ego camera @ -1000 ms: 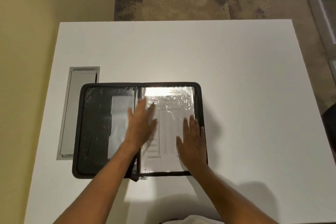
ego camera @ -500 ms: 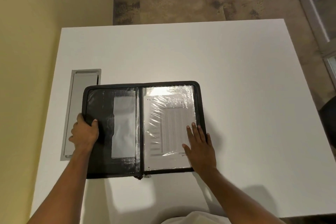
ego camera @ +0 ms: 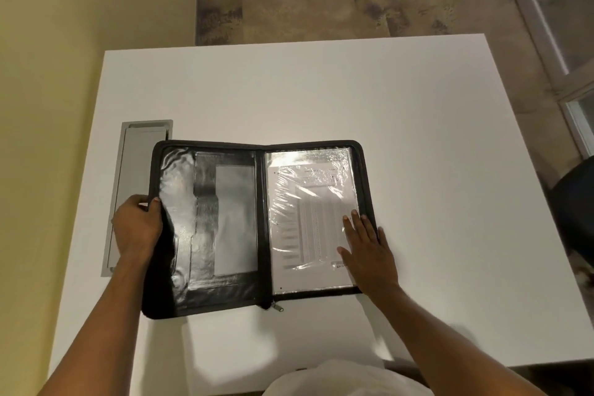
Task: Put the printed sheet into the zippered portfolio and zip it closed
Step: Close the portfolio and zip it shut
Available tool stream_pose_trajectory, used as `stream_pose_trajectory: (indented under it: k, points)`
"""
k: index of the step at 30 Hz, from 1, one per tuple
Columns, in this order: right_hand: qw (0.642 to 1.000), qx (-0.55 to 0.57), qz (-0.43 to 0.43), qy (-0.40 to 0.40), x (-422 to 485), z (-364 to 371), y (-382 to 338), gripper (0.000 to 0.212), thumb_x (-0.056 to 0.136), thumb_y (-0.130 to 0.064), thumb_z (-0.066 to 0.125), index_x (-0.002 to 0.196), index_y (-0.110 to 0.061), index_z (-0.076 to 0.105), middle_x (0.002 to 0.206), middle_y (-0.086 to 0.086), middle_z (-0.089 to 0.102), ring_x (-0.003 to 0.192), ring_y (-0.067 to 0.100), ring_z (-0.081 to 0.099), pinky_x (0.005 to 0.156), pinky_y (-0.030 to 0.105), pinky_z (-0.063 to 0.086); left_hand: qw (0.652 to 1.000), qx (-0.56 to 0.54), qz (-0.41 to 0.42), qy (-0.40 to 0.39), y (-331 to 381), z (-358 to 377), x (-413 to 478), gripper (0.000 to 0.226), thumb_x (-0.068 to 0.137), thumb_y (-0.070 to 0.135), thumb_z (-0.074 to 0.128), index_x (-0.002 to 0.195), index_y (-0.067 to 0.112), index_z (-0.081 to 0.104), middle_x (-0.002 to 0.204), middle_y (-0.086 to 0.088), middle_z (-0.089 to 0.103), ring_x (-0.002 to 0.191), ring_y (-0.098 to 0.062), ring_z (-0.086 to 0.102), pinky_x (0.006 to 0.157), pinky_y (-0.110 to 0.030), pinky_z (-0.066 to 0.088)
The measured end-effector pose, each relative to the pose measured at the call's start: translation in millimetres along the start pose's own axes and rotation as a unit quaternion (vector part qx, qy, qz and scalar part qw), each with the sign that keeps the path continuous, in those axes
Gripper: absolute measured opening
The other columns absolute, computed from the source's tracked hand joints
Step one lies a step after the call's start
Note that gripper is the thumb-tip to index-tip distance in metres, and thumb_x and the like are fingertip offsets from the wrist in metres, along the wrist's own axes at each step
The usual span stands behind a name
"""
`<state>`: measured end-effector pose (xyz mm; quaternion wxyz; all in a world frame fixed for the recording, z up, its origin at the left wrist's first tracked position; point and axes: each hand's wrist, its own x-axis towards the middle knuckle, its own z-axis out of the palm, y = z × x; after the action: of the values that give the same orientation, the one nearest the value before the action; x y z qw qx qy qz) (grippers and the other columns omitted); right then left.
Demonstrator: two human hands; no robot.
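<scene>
Portfolio: a black zippered portfolio point(ego camera: 225, 228) lies open on the white table point(ego camera: 321, 90), spine running toward the person, both halves showing their inner faces
Left half: glossy black lining with pockets; its outer edge is raised off the table and curls upward
Right half: flat on the table, covered by a clear plastic sleeve point(ego camera: 308, 161) that catches the glare
Printed sheet: the printed sheet point(ego camera: 308, 212) sits under that sleeve on the right half, its table of fine lines readable only as a grey block
Left hand: the left hand point(ego camera: 138, 228) is clenched on the outer edge of the left half, thumb on the inner face, fingers wrapped behind
Right hand: the right hand point(ego camera: 366, 251) lies flat and spread, palm down, on the near outer corner of the right half, fingers over the sheet; it grasps nothing
Zipper: the zipper pull point(ego camera: 277, 307) hangs at the near end of the spine; the teeth are undone all round
Table inset: a grey cable tray cover point(ego camera: 135, 177) is set into the table just beside the left hand
</scene>
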<state>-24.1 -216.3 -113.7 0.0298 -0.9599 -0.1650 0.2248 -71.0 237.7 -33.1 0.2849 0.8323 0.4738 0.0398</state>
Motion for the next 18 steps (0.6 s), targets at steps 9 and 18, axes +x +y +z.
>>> stream_pose_trajectory:
  k: [9, 18]
  points:
    - [1.0, -0.026, -0.008, 0.01, -18.5, -8.7, 38.3, 0.071, 0.107, -0.047, 0.04, 0.166, -0.025, 0.007, 0.175, 0.0, 0.001, 0.162, 0.025, 0.004, 0.13, 0.049, 0.014, 1.0, -0.012, 0.023, -0.007, 43.2, -13.0, -54.6, 0.024, 0.098, 0.029, 0.068, 0.108, 0.008, 0.071, 0.098, -0.013, 0.072, 0.081, -0.025, 0.061, 0.08, -0.042, 0.054]
    - [0.997, 0.008, -0.029, 0.066, -40.1, -41.3, 20.4, 0.073, 0.104, -0.048, 0.041, 0.165, -0.019, 0.014, 0.174, 0.007, 0.008, 0.161, 0.027, 0.012, 0.129, 0.049, 0.017, 0.996, -0.055, 0.072, 0.008, 88.5, -27.6, -105.4, 0.022, 0.102, 0.03, 0.063, 0.111, 0.012, 0.073, 0.104, -0.009, 0.073, 0.089, -0.022, 0.064, 0.083, -0.041, 0.055]
